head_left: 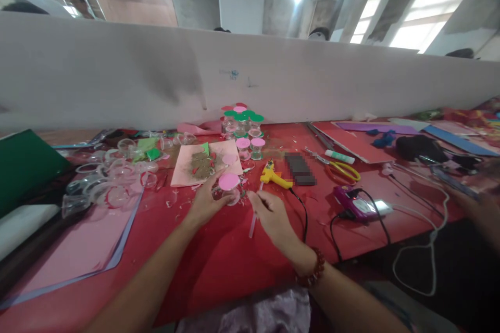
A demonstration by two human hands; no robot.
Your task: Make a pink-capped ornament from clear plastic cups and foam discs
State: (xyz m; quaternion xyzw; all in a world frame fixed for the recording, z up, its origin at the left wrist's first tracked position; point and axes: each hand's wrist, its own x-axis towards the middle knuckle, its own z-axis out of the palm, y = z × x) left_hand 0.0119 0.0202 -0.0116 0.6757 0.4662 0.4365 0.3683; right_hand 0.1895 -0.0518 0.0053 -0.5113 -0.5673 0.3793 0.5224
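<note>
My left hand (203,202) grips a small clear cup capped with a pink disc (228,182) on the red table (219,255). My right hand (271,214) is closed in a pinch around a thin clear glue stick (253,225) that slants down toward me, just right of the cup. A yellow glue gun (273,176) lies right behind my right hand, its black cord trailing off to the right. A pink sheet with brown crumbs (203,164) lies behind my left hand.
Several finished pink- and green-capped cups (244,127) stand by the white partition (250,83). Empty clear cups (109,177) are piled at left by a green board (23,166). Yellow-handled scissors (341,169), a purple device (353,203) and white cables lie at right. Another person's hand (482,208) shows at far right.
</note>
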